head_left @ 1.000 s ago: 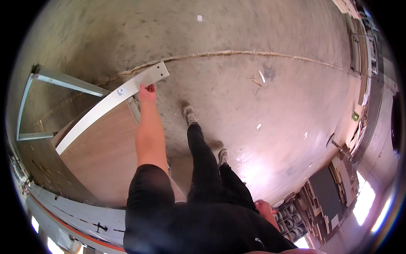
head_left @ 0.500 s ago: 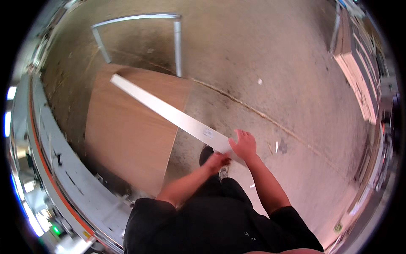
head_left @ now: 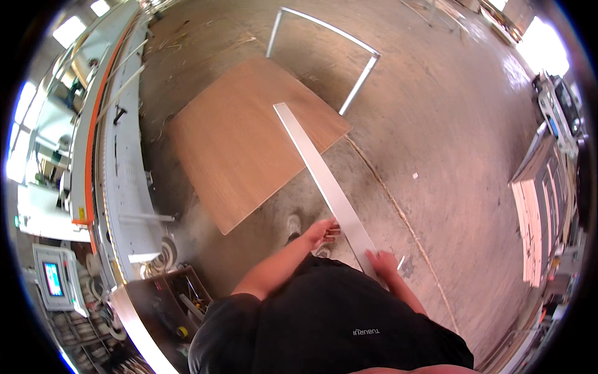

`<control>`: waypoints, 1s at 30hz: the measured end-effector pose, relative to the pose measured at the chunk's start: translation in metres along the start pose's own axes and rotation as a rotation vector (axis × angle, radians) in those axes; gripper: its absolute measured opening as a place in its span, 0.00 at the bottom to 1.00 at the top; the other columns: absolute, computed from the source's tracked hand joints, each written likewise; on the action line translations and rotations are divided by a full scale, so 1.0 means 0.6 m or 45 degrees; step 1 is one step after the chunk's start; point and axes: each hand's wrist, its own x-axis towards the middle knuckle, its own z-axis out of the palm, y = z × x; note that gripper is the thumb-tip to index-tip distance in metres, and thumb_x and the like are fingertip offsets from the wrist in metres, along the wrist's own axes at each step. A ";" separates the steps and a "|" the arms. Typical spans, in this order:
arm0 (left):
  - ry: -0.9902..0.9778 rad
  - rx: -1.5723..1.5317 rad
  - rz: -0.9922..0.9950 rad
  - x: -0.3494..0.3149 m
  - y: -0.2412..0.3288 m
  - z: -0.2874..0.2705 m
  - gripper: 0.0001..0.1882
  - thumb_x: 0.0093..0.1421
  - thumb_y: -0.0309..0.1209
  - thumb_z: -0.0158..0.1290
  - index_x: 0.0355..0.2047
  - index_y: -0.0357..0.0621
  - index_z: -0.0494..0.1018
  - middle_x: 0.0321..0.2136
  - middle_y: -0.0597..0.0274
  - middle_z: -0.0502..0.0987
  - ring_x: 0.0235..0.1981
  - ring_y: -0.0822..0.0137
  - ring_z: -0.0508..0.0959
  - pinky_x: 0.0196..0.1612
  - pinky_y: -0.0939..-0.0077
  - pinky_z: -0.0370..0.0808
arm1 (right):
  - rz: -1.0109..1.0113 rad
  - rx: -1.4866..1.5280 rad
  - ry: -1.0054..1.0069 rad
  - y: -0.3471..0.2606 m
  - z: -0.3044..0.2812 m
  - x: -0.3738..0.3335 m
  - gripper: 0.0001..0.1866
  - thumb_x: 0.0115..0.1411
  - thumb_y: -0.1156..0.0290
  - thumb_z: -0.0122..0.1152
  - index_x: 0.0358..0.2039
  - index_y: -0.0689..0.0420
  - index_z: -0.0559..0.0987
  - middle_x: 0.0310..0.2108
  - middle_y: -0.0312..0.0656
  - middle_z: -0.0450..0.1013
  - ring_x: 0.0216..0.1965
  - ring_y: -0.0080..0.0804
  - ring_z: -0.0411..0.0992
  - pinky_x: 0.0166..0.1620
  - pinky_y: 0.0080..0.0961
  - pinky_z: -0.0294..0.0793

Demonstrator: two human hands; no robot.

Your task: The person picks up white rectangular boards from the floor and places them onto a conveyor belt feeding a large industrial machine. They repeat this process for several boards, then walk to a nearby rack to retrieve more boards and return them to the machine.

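Note:
A long, narrow white board [head_left: 324,177] slants from close to my body out over a large brown panel on the floor. My right hand [head_left: 383,263] is closed on the board's right edge near its near end, thumb on the top face. A little farther up, my left hand [head_left: 321,232] has its fingers curled at the board's left edge; the fingers' exact contact underneath is hard to make out. The board's far end hangs above or rests over the brown panel [head_left: 243,143]; I cannot tell which.
A metal frame [head_left: 330,30] stands beyond the panel. Along the left runs a long grey machine with an orange strip [head_left: 93,137] and a screen [head_left: 53,278]. A dark open box [head_left: 171,305] sits near my left side. Stacked panels [head_left: 536,212] stand at the right.
My view has turned left, so the panel and metal frame sit farther right. The board now points more straight ahead. My right hand has come nearer my body.

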 end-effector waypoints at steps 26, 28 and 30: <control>1.050 -0.160 1.018 -0.757 -0.054 -0.361 0.16 0.72 0.35 0.58 0.51 0.35 0.77 0.44 0.60 0.83 0.47 0.67 0.82 0.52 0.69 0.79 | -0.523 0.116 -0.442 -0.401 0.307 -0.069 0.36 0.68 0.36 0.57 0.33 0.63 0.83 0.28 0.46 0.80 0.31 0.37 0.76 0.39 0.42 0.75; 1.225 -0.328 1.372 -0.832 -0.050 -0.456 0.17 0.70 0.30 0.59 0.55 0.36 0.74 0.43 0.61 0.83 0.48 0.68 0.81 0.54 0.69 0.78 | -0.599 0.318 -0.563 -0.384 0.355 -0.024 0.33 0.68 0.38 0.61 0.32 0.62 0.83 0.27 0.39 0.79 0.30 0.28 0.73 0.38 0.38 0.74; 1.346 -0.360 1.687 -0.920 -0.044 -0.550 0.25 0.68 0.26 0.62 0.63 0.37 0.68 0.42 0.63 0.82 0.46 0.70 0.80 0.52 0.71 0.78 | -0.711 0.383 -0.551 -0.426 0.343 -0.050 0.32 0.68 0.40 0.62 0.32 0.61 0.83 0.26 0.34 0.77 0.29 0.25 0.71 0.35 0.37 0.73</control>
